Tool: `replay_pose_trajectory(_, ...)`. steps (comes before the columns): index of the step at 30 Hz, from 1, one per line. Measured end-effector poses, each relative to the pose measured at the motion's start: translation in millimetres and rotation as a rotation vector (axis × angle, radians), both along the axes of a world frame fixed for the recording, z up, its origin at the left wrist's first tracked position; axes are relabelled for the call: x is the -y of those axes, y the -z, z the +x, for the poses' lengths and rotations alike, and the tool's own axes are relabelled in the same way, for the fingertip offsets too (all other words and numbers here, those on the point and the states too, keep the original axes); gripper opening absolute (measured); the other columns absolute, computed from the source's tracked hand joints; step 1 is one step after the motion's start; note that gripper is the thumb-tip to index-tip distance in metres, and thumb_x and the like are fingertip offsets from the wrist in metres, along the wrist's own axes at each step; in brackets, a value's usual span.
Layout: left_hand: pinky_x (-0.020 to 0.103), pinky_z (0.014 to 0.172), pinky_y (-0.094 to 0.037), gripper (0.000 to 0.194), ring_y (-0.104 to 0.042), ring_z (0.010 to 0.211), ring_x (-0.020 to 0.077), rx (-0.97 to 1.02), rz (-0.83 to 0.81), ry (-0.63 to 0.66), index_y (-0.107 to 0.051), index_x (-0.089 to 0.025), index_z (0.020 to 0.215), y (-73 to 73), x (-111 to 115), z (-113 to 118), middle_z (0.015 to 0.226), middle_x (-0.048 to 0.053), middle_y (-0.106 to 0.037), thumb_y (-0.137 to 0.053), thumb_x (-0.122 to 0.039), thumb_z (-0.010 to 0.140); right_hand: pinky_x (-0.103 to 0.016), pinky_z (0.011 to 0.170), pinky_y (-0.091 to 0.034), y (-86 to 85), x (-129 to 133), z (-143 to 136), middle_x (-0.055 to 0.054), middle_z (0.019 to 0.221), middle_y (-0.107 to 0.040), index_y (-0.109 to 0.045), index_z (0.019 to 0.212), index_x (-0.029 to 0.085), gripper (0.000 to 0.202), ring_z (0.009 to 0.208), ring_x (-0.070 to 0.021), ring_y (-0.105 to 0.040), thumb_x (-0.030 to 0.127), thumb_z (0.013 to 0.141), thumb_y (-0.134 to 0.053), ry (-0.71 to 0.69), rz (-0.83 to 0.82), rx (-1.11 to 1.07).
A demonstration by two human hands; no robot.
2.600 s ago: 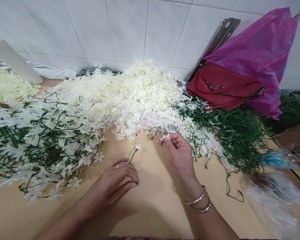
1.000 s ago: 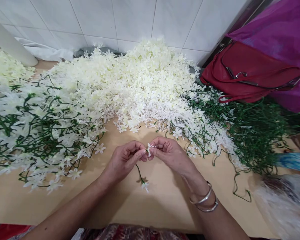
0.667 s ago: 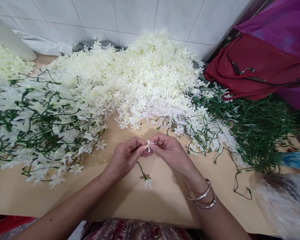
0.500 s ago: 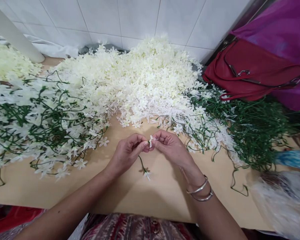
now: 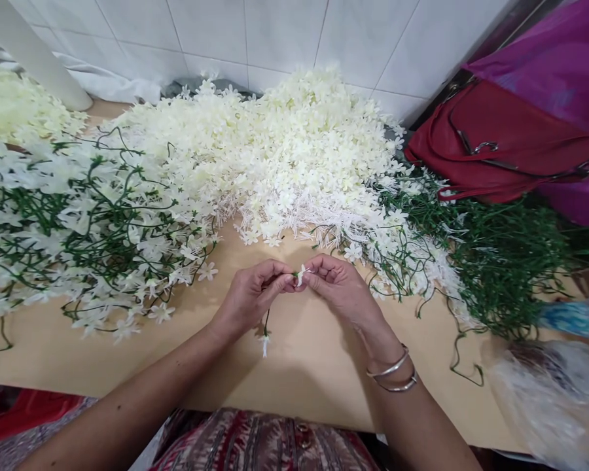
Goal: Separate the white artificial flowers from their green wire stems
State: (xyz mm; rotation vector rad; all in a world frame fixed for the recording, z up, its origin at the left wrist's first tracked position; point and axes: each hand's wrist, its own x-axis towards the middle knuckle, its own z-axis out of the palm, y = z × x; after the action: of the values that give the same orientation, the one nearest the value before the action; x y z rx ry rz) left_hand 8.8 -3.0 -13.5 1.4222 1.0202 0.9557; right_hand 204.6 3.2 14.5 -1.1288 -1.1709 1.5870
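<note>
Over the near middle of the table, my two hands meet fingertip to fingertip. My left hand [image 5: 258, 291] pinches a green plastic stem, and from beneath it one end hangs down with a small white flower [image 5: 264, 345] on its tip. My right hand [image 5: 341, 288], with two silver bangles at the wrist, pinches another white artificial flower [image 5: 301, 275] that sits at the stem's upper end between the hands. My fingers partly cover where flower and stem meet.
Loose cream flower heads [image 5: 294, 144] are heaped along the tiled wall. Stemmed white flowers [image 5: 93, 229] lie to the left, bare green stems [image 5: 510, 255] to the right. A red handbag [image 5: 510, 140] and a clear plastic bag [image 5: 554, 392] are at the right side.
The hanging stem with its flower has swung to the left below my left hand. Both hands keep their pinch at nearly the same place; the view has shifted slightly.
</note>
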Motion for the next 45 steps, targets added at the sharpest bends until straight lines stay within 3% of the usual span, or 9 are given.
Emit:
replay_pose_trajectory(9,0.026,0.079,-0.060,0.017,-0.077,0.082,0.0167,-0.109,0.124,0.011,-0.072,-0.018,0.101,-9.7,2,-2,0.089,0.004,-0.081,-0.063,-0.032,0.101,-0.028,0.074,-0.059,-0.5,0,3,0.000,0.073,-0.074,-0.071,0.083,0.020,0.034,0.069,-0.0141,-0.071,0.048,0.077,-0.089,-0.037,-0.019,0.031)
replay_pose_trajectory(17,0.020,0.068,-0.052,0.008,-0.074,0.073,0.0126,-0.276,0.323,-0.027,-0.066,-0.018,0.097,-11.6,4,-1,0.082,0.000,-0.077,-0.060,-0.020,0.101,-0.029,0.069,-0.056,-5.3,8,-4,0.000,0.073,-0.072,-0.068,0.084,0.019,0.033,0.068,-0.0148,-0.070,0.048,0.081,-0.084,0.017,0.021,0.161)
replay_pose_trajectory(28,0.019,0.070,-0.052,0.007,-0.073,0.073,0.0114,-0.273,0.329,0.032,-0.066,-0.018,0.100,-10.2,3,-2,0.083,0.000,-0.076,-0.060,-0.017,0.102,-0.031,0.072,-0.058,-7.3,5,-4,-0.003,0.073,-0.074,-0.068,0.083,0.018,0.038,0.070,-0.0156,-0.070,0.052,0.080,-0.084,-0.058,-0.057,0.145)
replay_pose_trajectory(34,0.019,0.071,-0.054,0.008,-0.075,0.075,0.0121,-0.263,0.300,0.030,-0.067,-0.018,0.100,-10.1,2,-2,0.084,0.001,-0.077,-0.059,-0.020,0.102,-0.030,0.071,-0.058,-5.4,1,-5,-0.001,0.074,-0.073,-0.066,0.080,0.019,0.034,0.072,-0.0161,-0.073,0.047,0.079,-0.086,-0.060,-0.081,0.124)
replay_pose_trajectory(41,0.022,0.073,-0.058,0.010,-0.075,0.076,0.0128,-0.174,0.315,0.001,-0.065,-0.018,0.106,-6.5,3,1,0.086,0.002,-0.077,-0.058,-0.022,0.102,-0.030,0.080,-0.059,-1.4,-1,7,0.001,0.085,-0.074,-0.067,0.102,0.022,0.037,0.080,-0.0146,-0.074,0.044,0.079,-0.087,-0.065,-0.034,0.005)
replay_pose_trajectory(45,0.023,0.074,-0.062,0.011,-0.078,0.076,0.0140,-0.115,0.243,-0.016,-0.065,-0.018,0.107,-4.9,3,1,0.087,0.003,-0.079,-0.060,-0.027,0.101,-0.030,0.082,-0.059,-1.7,-1,8,0.000,0.088,-0.074,-0.070,0.099,0.021,0.036,0.082,-0.0148,-0.074,0.044,0.078,-0.089,-0.047,-0.021,0.005)
